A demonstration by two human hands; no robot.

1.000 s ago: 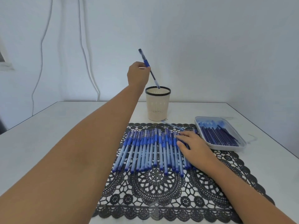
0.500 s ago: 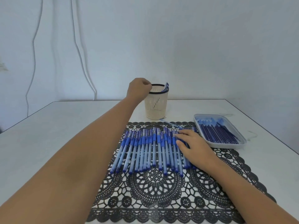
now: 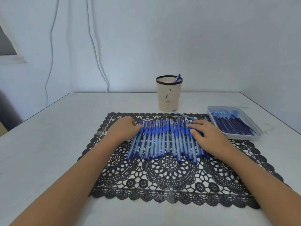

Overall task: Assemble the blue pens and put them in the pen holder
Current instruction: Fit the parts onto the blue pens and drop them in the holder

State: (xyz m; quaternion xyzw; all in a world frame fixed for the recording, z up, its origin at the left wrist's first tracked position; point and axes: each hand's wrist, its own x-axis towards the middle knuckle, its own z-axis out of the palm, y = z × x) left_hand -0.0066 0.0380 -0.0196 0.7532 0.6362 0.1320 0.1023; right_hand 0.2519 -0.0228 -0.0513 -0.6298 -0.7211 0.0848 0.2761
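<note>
Fingers (image 3: 197, 122) spread, your right hand (image 3: 207, 136) likely steadies the right end of the clear-barrelled blue plastic pen row (image 3: 162, 139); left hand (image 3: 123, 130) curls at its left end, pinch unclear.

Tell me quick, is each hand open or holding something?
Left hand: curled at the pens, grip cannot be told.
Right hand: open, resting on pens.

From where I stand, only the cap end of the pen (image 3: 177, 77) clears the pen holder (image 3: 169, 97); its wall hides most of the rest. The right hand (image 3: 207, 136) covers the last of the row of pens (image 3: 162, 141). Whether the left hand (image 3: 123, 130) pinches the end pen is unclear. The dark pieces in the tray (image 3: 258, 132) blur together. Both forearms are cut off at the bottom.
</note>
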